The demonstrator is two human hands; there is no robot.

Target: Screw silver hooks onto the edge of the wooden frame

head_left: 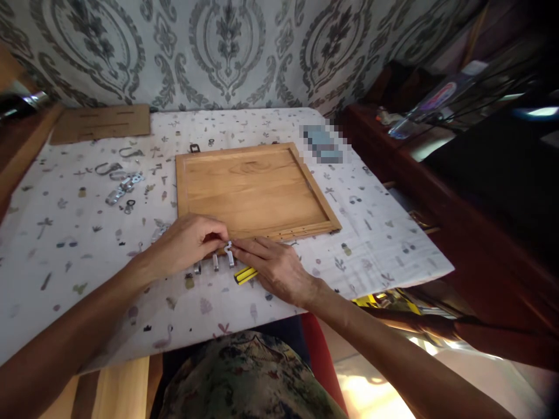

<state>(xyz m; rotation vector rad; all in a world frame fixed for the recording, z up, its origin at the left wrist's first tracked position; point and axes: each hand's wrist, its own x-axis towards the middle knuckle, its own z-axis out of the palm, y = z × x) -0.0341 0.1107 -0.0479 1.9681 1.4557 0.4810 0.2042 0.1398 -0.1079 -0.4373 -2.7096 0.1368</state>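
Note:
At the near edge of a wooden framed panel (251,192), my left hand (190,241) is closed in a pinch; whatever its fingertips hold is too small to make out. My right hand (279,267) comes in from the other side, its fingertips closed against a small bent metal clip (230,256) that lies between both hands. Under my right palm a yellow-and-black handle (246,274) sticks out, its other end hidden. Two more small metal pieces, one a narrow metal strip (215,262), stand beside the clip, below my left fingers.
Metal hinge parts (124,189) and curved handles (108,169) lie on the patterned tablecloth (87,250) at left. A cardboard piece (105,123) is at the back left, a blurred-out object (323,144) at the back right. A plastic bottle (430,105) leans beyond the table.

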